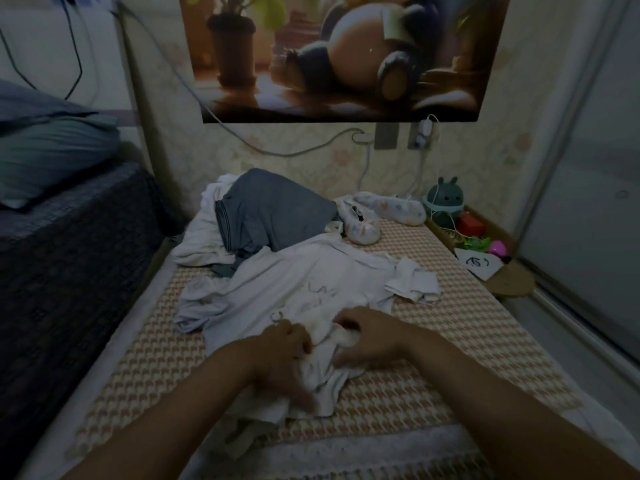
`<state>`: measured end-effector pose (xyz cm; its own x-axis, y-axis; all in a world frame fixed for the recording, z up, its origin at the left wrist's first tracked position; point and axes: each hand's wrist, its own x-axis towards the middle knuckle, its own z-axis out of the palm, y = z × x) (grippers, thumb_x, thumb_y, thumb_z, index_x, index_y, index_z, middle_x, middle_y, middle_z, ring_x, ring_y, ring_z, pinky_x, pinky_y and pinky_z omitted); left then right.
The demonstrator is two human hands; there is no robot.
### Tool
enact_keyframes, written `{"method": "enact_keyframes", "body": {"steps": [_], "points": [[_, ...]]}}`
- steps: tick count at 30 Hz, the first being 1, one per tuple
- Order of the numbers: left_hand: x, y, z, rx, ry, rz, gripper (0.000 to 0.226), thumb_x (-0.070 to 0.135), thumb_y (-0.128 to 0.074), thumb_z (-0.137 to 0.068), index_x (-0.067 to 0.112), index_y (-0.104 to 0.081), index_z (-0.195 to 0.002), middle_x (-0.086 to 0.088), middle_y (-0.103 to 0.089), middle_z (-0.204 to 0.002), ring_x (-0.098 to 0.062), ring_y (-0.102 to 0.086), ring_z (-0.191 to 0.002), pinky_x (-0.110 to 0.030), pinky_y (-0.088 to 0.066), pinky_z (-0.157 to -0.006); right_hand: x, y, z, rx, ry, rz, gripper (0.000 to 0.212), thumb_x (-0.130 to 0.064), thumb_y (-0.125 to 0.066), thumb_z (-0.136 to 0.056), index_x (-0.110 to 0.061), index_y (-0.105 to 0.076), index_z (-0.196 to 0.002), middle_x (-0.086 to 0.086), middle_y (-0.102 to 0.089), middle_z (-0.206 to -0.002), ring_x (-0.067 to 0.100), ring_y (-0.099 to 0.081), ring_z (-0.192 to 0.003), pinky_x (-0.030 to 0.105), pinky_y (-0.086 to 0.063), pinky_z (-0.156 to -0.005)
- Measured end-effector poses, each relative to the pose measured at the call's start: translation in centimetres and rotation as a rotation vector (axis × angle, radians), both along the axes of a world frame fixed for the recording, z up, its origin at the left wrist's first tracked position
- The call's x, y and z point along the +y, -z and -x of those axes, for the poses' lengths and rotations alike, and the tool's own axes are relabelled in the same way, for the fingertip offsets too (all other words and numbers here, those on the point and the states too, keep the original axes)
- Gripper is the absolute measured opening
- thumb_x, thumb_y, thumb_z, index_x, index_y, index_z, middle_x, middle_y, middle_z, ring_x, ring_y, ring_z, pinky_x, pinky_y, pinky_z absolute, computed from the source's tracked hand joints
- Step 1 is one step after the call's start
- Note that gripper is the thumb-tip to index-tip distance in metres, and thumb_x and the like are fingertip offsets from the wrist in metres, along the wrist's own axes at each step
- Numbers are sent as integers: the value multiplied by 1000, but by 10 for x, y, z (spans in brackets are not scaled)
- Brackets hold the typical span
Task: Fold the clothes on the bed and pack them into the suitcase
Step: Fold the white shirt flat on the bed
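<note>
Panda poster (346,53) on wall, grey pillow (45,147) at left, green bunny toy (445,202) beside red box (471,225)

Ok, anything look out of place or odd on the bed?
Nothing spilled or damaged. The clothes lie in a rumpled heap: grey garment atop white ones, white shirt bunched in the left hand and right hand. No suitcase in view.

My forearms stretch in from 7 and 5 o'clock, converging. The left hand (282,344) and right hand (369,336) sit close together, knuckles up, fingers curled, gripping the white garment (311,282).
</note>
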<state>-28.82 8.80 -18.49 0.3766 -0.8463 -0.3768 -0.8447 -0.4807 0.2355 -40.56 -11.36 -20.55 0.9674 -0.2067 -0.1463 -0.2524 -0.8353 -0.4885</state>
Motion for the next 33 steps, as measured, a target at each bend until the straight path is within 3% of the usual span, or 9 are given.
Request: {"method": "enact_keyframes", "body": {"steps": [4,6,9,12,14,17,19,27,33], "points": [[19,14,-9,-20,-7,120,71,35,-77,-75,30,-34,-131,1,-43,-127,-14,-46,-106,-22,-42,-84,-3,8,-7,-337,137,-7,13,-14,-58,-92,-11,-71,-94,6,-68,-101,19,-61,-93,21,-37,-74],[24,10,-16,-63,0,335,43,23,-67,-85,28,-38,-115,-2,-56,-105,-9,-50,-79,-15,-36,-61,-1,-8,-7,-539,347,-114,23,-5,-46,-96,-10,-68,-93,4,-66,-97,14,-58,-89,19,-37,-72],[32,3,-29,-70,-114,567,26,10,-60,-85,26,-45,-99,-2,-61,-90,-12,-54,-72,-25,-44,-62,-5,-40,2,-587,427,-256,31,-1,-40,-94,-15,-69,-92,-4,-65,-98,8,-56,-91,11,-40,-73],[31,-22,-22,144,-197,685,21,12,-49,-77,16,-60,-94,4,-61,-87,-11,-56,-80,-38,-51,-76,-7,-61,20,-64,207,123,28,-11,-46,-94,-9,-68,-112,7,-65,-117,19,-57,-100,22,-42,-82],[26,-38,-6,394,-219,423,29,19,-54,-75,12,-67,-100,5,-60,-85,-16,-57,-81,-28,-48,-70,2,-69,35,398,180,263,32,-16,-48,-95,-3,-60,-123,15,-60,-125,21,-52,-94,27,-42,-82],[22,-35,19,761,-168,-207,34,27,-63,-70,17,-70,-101,0,-60,-77,-19,-56,-67,-26,-47,-61,21,-84,51,889,93,83,34,-14,-41,-99,-1,-52,-129,14,-57,-99,24,-57,-78,27,-45,-69],[14,-23,23,880,-85,-321,23,33,-61,-85,21,-69,-104,3,-68,-85,-14,-64,-76,-26,-51,-70,23,-86,52,906,161,-108,32,-26,-41,-96,-11,-63,-113,5,-64,-89,18,-64,-66,25,-42,-69],[-1,-2,-68,169,-397,527,19,11,-54,-94,19,-69,-87,-1,-70,-94,-16,-64,-83,-29,-53,-77,13,-47,-36,-33,143,4,24,-15,-54,-92,-23,-74,-102,-3,-68,-109,13,-62,-100,19,-47,-85],[10,36,-146,-357,-502,258,46,36,-43,-98,30,-39,-144,-15,-40,-144,-34,-36,-131,-44,-21,-112,22,-17,-134,-233,93,91,33,-11,-46,-96,-14,-63,-125,3,-58,-133,19,-52,-122,17,-33,-98]]}}
